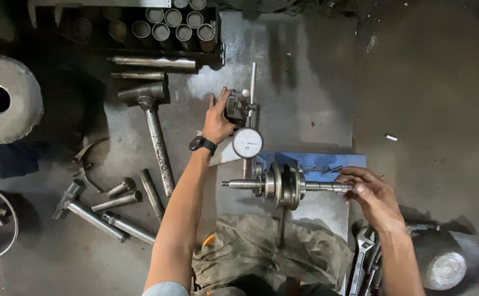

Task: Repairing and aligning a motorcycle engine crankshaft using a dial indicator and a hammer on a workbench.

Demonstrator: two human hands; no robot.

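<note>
Our left hand [217,118] grips gauge stand [238,107], right hand [374,197] pinches crankshaft [283,185] end; hammer [154,131] beside; rack [217,52] w/ tubes [176,24] at bench's far edge.

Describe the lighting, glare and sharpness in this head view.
Head view: light pools on the metal plate at centre, with pale glare above the left hand; corners fall into deep shadow. The dial gauge face is bright and sharp; the right hand looks slightly soft.
</note>
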